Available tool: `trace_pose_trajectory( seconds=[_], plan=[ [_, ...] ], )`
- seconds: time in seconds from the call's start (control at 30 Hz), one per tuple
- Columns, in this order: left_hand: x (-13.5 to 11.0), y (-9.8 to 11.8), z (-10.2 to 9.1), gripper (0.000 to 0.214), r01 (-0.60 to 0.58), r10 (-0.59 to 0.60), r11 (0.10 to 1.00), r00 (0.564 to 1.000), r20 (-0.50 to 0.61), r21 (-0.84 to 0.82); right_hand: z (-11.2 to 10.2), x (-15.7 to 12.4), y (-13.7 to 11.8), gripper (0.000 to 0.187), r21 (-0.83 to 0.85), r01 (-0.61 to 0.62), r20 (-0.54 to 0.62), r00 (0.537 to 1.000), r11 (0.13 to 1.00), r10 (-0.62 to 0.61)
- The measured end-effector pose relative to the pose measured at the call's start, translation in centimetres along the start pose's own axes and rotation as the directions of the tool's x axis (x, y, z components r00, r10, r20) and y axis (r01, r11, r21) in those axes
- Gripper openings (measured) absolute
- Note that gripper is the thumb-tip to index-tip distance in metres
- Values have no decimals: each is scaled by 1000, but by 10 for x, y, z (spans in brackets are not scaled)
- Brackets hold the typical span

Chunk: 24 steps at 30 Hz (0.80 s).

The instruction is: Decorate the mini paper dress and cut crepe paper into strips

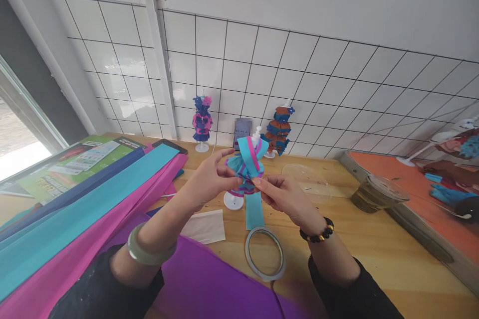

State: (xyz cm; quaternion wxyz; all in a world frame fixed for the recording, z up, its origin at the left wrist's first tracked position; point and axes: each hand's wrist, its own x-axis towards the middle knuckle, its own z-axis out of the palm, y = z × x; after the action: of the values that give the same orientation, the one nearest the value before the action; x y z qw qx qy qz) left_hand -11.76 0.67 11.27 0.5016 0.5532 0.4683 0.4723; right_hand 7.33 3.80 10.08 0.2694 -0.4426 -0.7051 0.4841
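Note:
A small dress form wears a blue crepe-paper dress with a pink stripe crossing its chest and a purple-pink hem. Its white round base rests on the wooden table. From the left, my left hand reaches to the waist, thumb and index finger pinched together there. My right hand pinches at the other side of the waist with its fingers curled. Between the fingertips runs a thin dark strip, too small to name surely. Below the base lie a blue paper strip and a roll of tape.
Long blue and pink paper sheets lie at the left, purple paper in front. Two dressed forms, one navy and pink, one brown and teal, stand by the tiled wall. A lidded cup stands right.

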Motion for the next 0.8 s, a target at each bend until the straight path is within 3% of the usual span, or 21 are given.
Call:
trace_pose_trajectory(
  seconds=[0.63,0.8],
  plan=[
    [1,-3,1,82,-37,36,999,999,32,9,12,2,2,46,33,47,-77,996,998,-45],
    [-4,2,-6,91,-28,22,993,998,57,112,5,-4,-4,48,-50,14,-22,1000,999,-15]
  ],
)
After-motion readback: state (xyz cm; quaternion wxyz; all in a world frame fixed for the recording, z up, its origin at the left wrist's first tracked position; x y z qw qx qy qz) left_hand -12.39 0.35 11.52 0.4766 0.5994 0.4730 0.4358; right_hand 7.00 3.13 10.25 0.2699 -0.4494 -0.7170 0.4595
